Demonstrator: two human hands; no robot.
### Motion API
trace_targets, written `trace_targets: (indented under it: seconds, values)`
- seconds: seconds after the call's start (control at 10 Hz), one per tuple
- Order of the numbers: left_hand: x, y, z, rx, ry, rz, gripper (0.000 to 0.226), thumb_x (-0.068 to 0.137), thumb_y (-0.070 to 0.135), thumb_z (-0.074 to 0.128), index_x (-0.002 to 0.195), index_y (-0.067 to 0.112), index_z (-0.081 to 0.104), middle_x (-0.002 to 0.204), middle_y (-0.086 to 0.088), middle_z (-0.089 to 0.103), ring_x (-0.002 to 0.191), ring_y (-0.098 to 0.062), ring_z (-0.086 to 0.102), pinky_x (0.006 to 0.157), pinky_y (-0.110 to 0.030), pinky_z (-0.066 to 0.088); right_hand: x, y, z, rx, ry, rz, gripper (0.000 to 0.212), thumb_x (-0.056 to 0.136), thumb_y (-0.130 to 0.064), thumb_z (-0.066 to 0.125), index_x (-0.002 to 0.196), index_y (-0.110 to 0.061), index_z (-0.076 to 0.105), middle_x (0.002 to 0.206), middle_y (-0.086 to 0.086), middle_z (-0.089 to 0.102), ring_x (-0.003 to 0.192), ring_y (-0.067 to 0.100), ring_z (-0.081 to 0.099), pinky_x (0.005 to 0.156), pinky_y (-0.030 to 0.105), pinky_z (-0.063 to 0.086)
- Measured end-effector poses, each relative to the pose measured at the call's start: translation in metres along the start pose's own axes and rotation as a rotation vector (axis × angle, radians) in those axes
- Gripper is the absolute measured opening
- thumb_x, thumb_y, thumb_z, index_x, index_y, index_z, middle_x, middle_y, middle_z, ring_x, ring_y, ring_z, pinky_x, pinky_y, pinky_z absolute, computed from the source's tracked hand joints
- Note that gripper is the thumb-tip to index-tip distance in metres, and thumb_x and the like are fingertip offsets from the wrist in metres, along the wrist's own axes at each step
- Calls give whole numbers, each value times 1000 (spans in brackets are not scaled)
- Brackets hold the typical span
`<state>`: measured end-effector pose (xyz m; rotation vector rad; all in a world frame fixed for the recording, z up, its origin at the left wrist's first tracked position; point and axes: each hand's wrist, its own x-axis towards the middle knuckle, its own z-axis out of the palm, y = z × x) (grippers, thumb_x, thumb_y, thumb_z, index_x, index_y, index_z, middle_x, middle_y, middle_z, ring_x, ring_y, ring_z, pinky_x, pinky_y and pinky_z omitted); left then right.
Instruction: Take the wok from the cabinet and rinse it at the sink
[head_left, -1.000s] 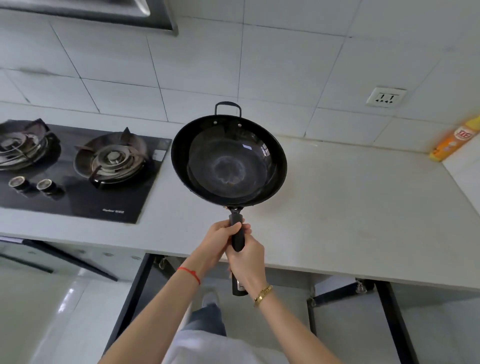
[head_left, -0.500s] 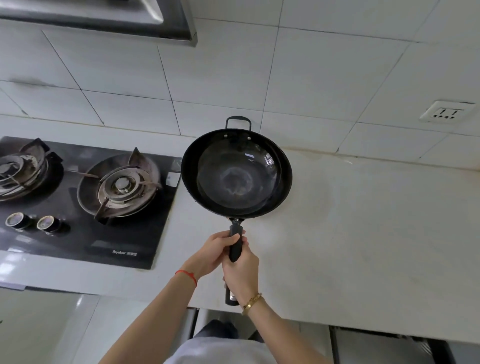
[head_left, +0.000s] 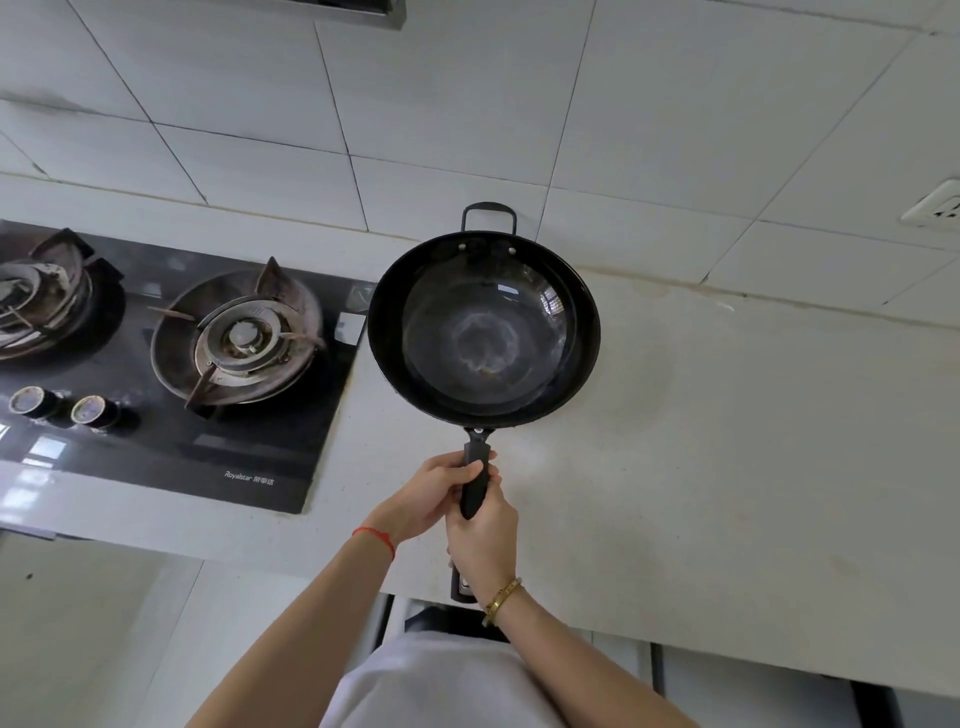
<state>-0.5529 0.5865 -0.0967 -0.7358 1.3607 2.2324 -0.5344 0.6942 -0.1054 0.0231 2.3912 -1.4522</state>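
Above the pale surface (head_left: 727, 467), just right of the hob (head_left: 171, 364): wok (head_left: 483, 327), out of the cabinet and held level, bowl up. Both hands on its long handle (head_left: 475, 483), left hand (head_left: 431, 493) wrapped round it nearer the bowl, right hand (head_left: 485, 540) gripping below, fingers of both curled tight. Fetching seemingly done; carrying to the sink and rinsing left. No sink or tap in view. Bowl apparently dry, with a pale ring at its centre. Readable on the hob's front edge: "Royalstar", then characters too small to make out.
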Motion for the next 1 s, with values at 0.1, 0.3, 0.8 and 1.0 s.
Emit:
trace_targets:
  seconds: [0.1,0.3,0.8,1.0]
  values:
    - [-1,1,1,15,13,-4,28,100,11,48,126,4,57,103,-6,72,103,-19,67,87,-27,54,3,1,1,-13,-36,12,37,93,-22,63,128,-18,50,83,-2,70,67,14,71,56,26,61]
    - [-5,-1,12,215,116,10,29,100,16,51,126,6,59,116,-3,72,112,-22,65,101,-36,51,8,13,-6,-78,-114,39,21,95,-27,61,106,-10,55,65,-9,62,46,1,60,39,14,44]
    - [-27,-15,14,419,465,184,39,94,20,61,134,16,59,121,-5,71,103,-17,66,92,-29,52,14,11,-29,-188,-385,-5,31,91,-47,60,95,-18,54,77,-3,66,63,12,67,50,27,57]
    - [-34,-6,14,645,507,212,35,95,20,59,130,16,60,120,-6,71,101,-15,65,89,-24,48,22,11,-49,-358,-420,-110,45,89,-62,54,101,-19,59,80,-1,70,64,16,68,62,33,60]
